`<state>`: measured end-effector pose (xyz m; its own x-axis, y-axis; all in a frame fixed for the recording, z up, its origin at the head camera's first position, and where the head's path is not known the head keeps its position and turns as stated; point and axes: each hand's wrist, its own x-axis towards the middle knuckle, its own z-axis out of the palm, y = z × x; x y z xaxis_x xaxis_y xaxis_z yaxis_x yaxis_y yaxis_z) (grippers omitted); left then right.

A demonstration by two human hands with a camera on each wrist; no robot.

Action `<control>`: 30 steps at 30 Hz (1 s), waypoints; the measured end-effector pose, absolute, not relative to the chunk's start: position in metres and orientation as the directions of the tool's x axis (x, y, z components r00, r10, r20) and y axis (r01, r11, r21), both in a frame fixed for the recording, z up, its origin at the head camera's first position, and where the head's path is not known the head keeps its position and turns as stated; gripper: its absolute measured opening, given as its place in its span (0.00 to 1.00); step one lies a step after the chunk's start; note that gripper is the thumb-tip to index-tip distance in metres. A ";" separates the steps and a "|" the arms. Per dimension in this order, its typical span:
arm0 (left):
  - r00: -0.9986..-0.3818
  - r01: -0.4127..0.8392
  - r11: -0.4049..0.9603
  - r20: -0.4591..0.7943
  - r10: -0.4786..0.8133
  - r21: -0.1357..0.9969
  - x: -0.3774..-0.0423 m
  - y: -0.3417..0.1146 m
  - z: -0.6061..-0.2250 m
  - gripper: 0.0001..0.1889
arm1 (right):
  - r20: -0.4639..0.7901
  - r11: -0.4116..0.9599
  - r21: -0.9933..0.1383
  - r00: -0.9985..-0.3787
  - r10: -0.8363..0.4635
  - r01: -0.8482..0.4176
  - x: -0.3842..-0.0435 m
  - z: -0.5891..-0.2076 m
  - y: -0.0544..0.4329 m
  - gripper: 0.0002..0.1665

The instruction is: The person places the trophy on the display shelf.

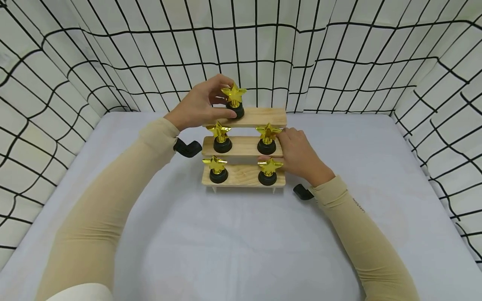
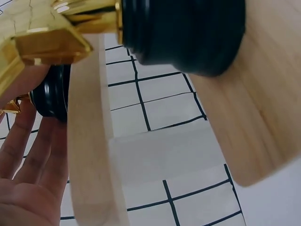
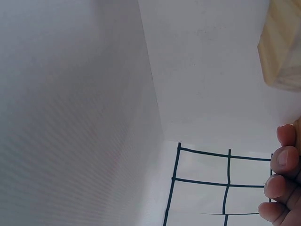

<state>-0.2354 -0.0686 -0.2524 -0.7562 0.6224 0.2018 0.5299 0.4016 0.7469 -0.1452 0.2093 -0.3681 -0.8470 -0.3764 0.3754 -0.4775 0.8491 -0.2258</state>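
A wooden three-tier display stand [image 1: 244, 146] stands on the white-covered table. My left hand [image 1: 201, 102] pinches a gold star trophy [image 1: 234, 97] by its black base at the top tier, left of that board's middle. On the middle tier are two matching trophies, one left [image 1: 220, 136] and one right [image 1: 267, 138]. The bottom tier carries two more, a left one [image 1: 217, 168] and a right one [image 1: 268, 170]. My right hand [image 1: 299, 154] grips the stand's right side at the middle board, its thumb below the board. In the right wrist view, its fingertips [image 3: 284, 160] show at the wood.
A black wire grid [image 1: 256, 62] with white behind it encloses the table [image 1: 241, 242] at the back and both sides. Black camera mounts stick out at the left wrist [image 1: 188, 148] and right wrist [image 1: 303, 192], close to the stand.
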 end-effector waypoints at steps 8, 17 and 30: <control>-0.751 0.508 0.412 0.156 0.641 0.756 -0.241 -0.064 -0.256 0.31 | 0.344 0.849 -0.252 -0.863 -0.370 -0.464 -0.146 -0.367 0.209 0.70; -0.739 0.500 0.388 0.148 0.657 0.774 -0.242 -0.064 -0.259 0.30 | 0.305 0.853 -0.276 -0.882 -0.358 -0.442 -0.143 -0.364 0.207 0.66; -0.788 0.472 0.424 0.155 0.596 0.773 -0.239 -0.087 -0.258 0.31 | 0.333 0.847 -0.280 -0.873 -0.356 -0.452 -0.143 -0.365 0.205 0.65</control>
<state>-0.2394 -0.0871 -0.2581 -0.7879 0.5961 0.1547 0.4723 0.4237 0.7729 -0.1435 0.2054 -0.3653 -0.8730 -0.3561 0.3333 -0.4523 0.8467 -0.2803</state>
